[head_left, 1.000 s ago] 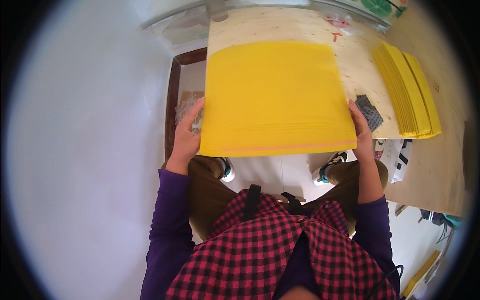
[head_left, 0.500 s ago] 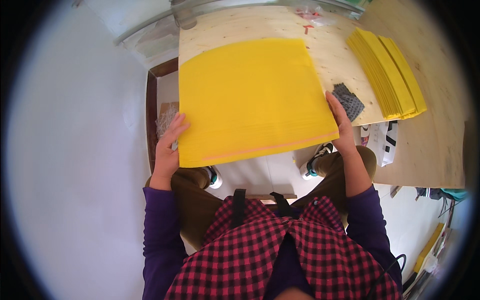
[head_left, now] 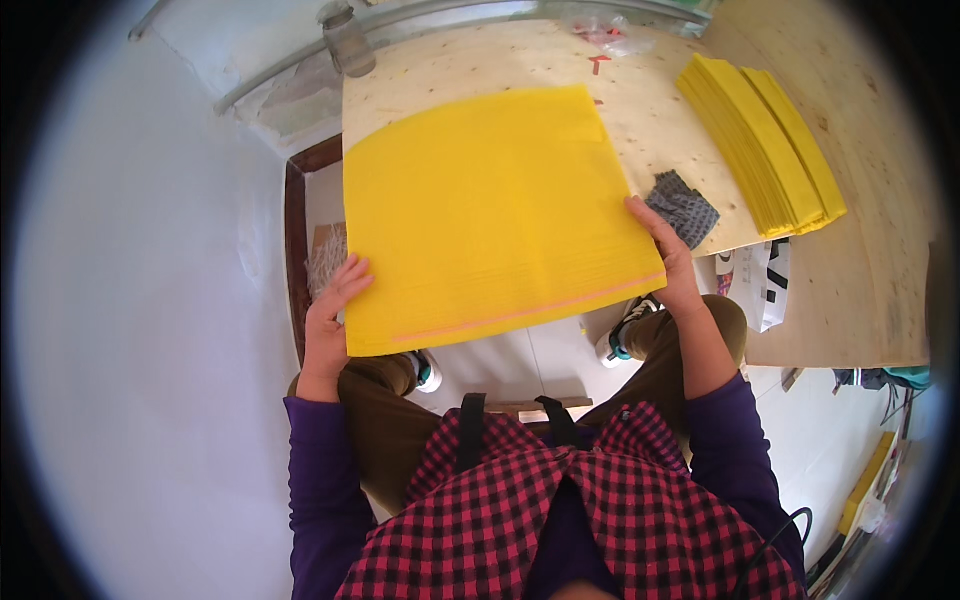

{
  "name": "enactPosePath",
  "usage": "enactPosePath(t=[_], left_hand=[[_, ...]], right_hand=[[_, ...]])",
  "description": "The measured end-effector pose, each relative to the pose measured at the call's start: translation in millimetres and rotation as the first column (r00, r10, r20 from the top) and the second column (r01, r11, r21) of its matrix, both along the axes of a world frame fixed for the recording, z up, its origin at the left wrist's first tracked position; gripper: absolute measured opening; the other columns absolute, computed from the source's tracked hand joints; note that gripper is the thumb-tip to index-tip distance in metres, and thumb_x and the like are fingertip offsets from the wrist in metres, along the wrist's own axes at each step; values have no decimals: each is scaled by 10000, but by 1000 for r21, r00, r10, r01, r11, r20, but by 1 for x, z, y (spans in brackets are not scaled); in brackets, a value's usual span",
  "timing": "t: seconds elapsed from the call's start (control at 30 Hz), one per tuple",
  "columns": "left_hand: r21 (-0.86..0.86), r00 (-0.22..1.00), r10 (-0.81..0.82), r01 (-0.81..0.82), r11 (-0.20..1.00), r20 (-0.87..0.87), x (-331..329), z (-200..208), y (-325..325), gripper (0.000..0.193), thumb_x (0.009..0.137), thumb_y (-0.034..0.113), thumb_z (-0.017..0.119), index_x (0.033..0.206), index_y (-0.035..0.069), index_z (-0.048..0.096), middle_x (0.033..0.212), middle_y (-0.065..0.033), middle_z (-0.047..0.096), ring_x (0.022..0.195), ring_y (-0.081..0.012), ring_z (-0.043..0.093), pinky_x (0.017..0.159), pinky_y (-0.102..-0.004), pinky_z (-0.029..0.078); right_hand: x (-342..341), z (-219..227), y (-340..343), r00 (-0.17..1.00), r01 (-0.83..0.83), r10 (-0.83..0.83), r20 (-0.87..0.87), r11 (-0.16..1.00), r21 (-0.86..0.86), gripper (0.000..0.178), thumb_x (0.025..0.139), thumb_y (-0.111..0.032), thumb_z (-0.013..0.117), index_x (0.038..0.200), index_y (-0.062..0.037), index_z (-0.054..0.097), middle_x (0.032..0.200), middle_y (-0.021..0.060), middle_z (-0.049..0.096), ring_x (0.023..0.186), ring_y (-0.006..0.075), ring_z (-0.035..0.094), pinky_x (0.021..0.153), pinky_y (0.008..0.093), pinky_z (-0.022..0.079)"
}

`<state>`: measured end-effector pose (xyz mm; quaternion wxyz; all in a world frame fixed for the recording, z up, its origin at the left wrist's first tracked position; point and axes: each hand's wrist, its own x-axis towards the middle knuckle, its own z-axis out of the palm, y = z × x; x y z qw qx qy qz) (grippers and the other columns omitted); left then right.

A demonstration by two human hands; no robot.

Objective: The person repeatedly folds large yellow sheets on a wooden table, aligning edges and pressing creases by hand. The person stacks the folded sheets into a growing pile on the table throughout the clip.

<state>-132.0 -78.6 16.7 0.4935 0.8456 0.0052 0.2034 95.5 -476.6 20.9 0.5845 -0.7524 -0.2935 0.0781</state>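
A wide yellow sheet-like piece (head_left: 490, 210), possibly a stack of thin sheets, lies over the table and juts past its near edge. A thin pink line runs along its near side, with faint parallel lines above it. My left hand (head_left: 335, 315) grips its near left corner, fingers on top and thumb out of sight. At the near right corner my right hand (head_left: 672, 260) holds the side, fingers along the edge. Just beyond my right hand lies a crumpled grey patterned cloth (head_left: 683, 210).
Folded yellow stacks (head_left: 765, 145) lie at the right of the wooden table (head_left: 655, 130). A clear jar (head_left: 347, 40) stands at the far left, and a clear plastic bag (head_left: 610, 35) at the back. A white printed bag (head_left: 760, 290) is below the table's edge.
The yellow piece and both hands appear slightly lower and further left, as does the table, so the view has shifted. The grip of both hands looks the same.
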Motion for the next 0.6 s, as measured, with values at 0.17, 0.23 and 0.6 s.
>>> enactPosePath(t=[0.17, 0.23, 0.6], left_hand=[[-35, 1000, 5, -6, 999, -7, -1, 1, 2, 322, 767, 34, 710, 1087, 75, 702, 1261, -124, 619, 1318, -304, 452, 1078, -394, 356], [-15, 1000, 0, 0, 1000, -8, -1, 1, 4, 283, 764, 23, 706, 1044, 66, 716, 1225, -120, 638, 1292, -303, 477, 1062, -387, 375], [-367, 958, 187, -257, 894, -215, 9, -3, 8, 165, 867, 18, 637, 1020, -5, 694, 1033, -34, 681, 942, -129, 613, 855, -264, 461]], right_hand=[[8, -9, -1, 987, -23, 18, 163, 999, 28, 466, 776, -5, 714, 1226, -53, 606, 1340, 123, 557, 1328, 267, 434, 1101, 358, 318], [14, -10, -2, 973, -74, 67, 220, 997, 20, 374, 775, 13, 705, 1137, -57, 644, 1280, 117, 599, 1319, 273, 446, 1090, 369, 334], [38, -8, 2, 983, 50, -47, -179, 999, 11, 151, 908, -39, 619, 1054, -27, 656, 974, 2, 675, 914, 88, 594, 801, 236, 482]])
